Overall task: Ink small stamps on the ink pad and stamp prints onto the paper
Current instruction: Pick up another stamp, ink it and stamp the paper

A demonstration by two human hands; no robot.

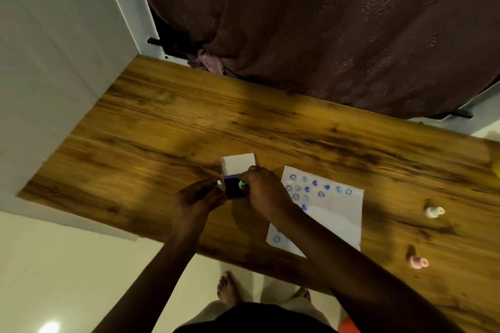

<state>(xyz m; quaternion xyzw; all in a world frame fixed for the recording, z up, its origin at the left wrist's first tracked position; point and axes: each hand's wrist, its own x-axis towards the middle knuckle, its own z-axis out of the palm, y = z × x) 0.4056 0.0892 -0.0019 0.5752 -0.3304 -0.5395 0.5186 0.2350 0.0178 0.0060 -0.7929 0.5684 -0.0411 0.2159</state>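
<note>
A small ink pad (233, 189) with a dark inked face and a raised white lid (238, 164) lies on the wooden table (162, 127). My left hand (200, 197) grips its left side. My right hand (263, 190) pinches a small pale-blue stamp (242, 184) and presses it on the dark pad. To the right lies a white paper (338, 222) with several blue smiley and heart prints in its upper part; my right forearm covers its lower left.
A white-and-yellow stamp (434, 212) and a pink stamp (418, 262) lie on the table right of the paper. A dark maroon curtain (324, 21) hangs behind the table. A white wall (54, 62) borders the left. My bare feet stand below the near edge.
</note>
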